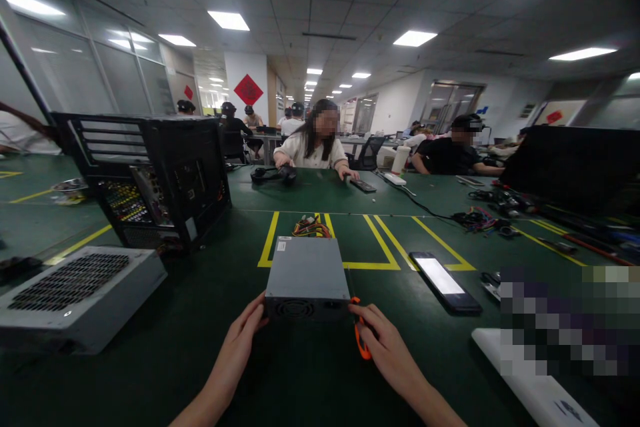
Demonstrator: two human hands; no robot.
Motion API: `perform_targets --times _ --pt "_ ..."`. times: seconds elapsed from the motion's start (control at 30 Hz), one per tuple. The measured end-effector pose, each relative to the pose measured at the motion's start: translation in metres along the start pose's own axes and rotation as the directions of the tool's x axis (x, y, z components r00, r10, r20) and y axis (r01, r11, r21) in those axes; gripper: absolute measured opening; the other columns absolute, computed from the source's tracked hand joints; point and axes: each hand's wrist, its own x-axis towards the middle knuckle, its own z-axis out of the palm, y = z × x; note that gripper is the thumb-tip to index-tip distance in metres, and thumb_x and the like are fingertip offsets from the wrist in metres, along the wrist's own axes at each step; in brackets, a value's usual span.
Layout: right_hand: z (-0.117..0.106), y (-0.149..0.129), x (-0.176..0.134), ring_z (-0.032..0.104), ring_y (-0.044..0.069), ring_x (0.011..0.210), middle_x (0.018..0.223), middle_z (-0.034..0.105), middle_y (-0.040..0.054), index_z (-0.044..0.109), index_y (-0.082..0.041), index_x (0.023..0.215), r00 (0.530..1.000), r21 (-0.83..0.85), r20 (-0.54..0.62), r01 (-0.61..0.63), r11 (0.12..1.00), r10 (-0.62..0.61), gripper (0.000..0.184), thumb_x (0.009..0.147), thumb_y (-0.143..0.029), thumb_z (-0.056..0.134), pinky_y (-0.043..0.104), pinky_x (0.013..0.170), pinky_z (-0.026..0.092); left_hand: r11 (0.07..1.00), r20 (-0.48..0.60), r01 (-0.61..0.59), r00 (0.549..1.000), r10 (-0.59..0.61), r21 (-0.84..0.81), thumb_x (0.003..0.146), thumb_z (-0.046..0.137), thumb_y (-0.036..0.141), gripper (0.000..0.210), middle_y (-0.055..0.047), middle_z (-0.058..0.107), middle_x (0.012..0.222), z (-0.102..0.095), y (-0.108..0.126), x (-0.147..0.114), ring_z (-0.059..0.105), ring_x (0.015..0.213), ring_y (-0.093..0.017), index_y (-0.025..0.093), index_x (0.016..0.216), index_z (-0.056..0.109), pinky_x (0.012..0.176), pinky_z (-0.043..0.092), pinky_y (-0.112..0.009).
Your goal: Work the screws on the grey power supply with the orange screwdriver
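Note:
A grey computer power supply (307, 268) sits on the green table in front of me, its fan grille and socket facing me. My left hand (245, 323) presses its fingers against the unit's left side. On the opposite side, my right hand (380, 340) has its fingertips at the near right corner, so both hands hold the box between them. An orange-handled tool (361, 340) shows beside the right fingers; whether that hand grips it too is unclear. Coloured cables (313, 227) spread out behind the power supply.
A black computer case (185, 180) and a second power supply (120, 273) stand at left. To the right lie a phone (445, 280), a white object (525, 373) and tangled cables (475, 219). Across the table, a person (313, 147) touches a black object (274, 175) and a phone (363, 185).

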Motion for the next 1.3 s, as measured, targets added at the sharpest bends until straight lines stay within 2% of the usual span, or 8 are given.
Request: perform_targets --times 0.23,0.5,0.77,0.97,1.3 --pt "-0.001 0.000 -0.001 0.054 0.016 0.083 0.092 0.052 0.0036 0.053 -0.023 0.114 1.000 -0.005 0.010 0.001 1.000 -0.001 0.037 0.083 -0.028 0.033 0.027 0.077 0.041 1.000 -0.030 -0.007 1.000 0.006 -0.013 0.078 0.055 0.037 0.036 -0.008 0.048 0.127 0.001 -0.002 -0.001 0.054 0.104 -0.026 0.023 0.110 0.058 0.101 0.029 -0.043" --pt "-0.002 -0.003 -0.002 0.054 0.015 0.081 0.093 0.052 0.0038 0.054 -0.022 0.112 1.000 -0.019 0.008 -0.011 1.000 0.011 0.036 0.085 -0.032 0.034 0.026 0.074 0.041 1.000 0.001 0.019 1.000 -0.019 -0.018 0.079 0.054 0.037 0.039 -0.008 0.046 0.128 -0.002 -0.005 0.003 0.053 0.105 -0.024 0.021 0.115 0.054 0.102 0.027 -0.040" --pt "-0.002 -0.002 -0.003 0.053 0.014 0.072 0.088 0.051 0.0025 0.053 -0.022 0.110 1.000 -0.074 0.008 -0.014 0.997 0.014 0.033 0.084 -0.034 0.038 0.027 0.068 0.041 1.000 -0.014 0.023 1.000 -0.023 0.018 0.078 0.054 0.039 0.042 -0.009 0.045 0.129 0.000 0.000 -0.002 0.054 0.104 -0.025 0.022 0.115 0.054 0.102 0.026 -0.042" --pt "0.000 -0.001 -0.002 0.053 0.014 0.077 0.090 0.051 0.0031 0.053 -0.021 0.110 1.000 -0.074 0.000 0.018 0.997 -0.018 0.032 0.084 -0.031 0.039 0.027 0.073 0.041 0.998 -0.016 0.001 1.000 0.001 0.068 0.081 0.050 0.037 0.038 -0.008 0.047 0.128 -0.001 -0.002 0.001 0.056 0.102 -0.023 0.022 0.116 0.054 0.101 0.029 -0.041" --pt "-0.002 -0.004 -0.003 0.053 0.015 0.078 0.091 0.052 0.0038 0.054 -0.021 0.109 1.000 -0.062 0.002 0.005 0.998 -0.005 0.031 0.084 -0.031 0.039 0.028 0.074 0.041 0.993 0.060 -0.027 0.998 0.020 0.115 0.082 0.046 0.041 0.043 -0.005 0.044 0.131 -0.008 -0.013 0.010 0.053 0.107 -0.020 0.024 0.122 0.047 0.101 0.032 -0.037"
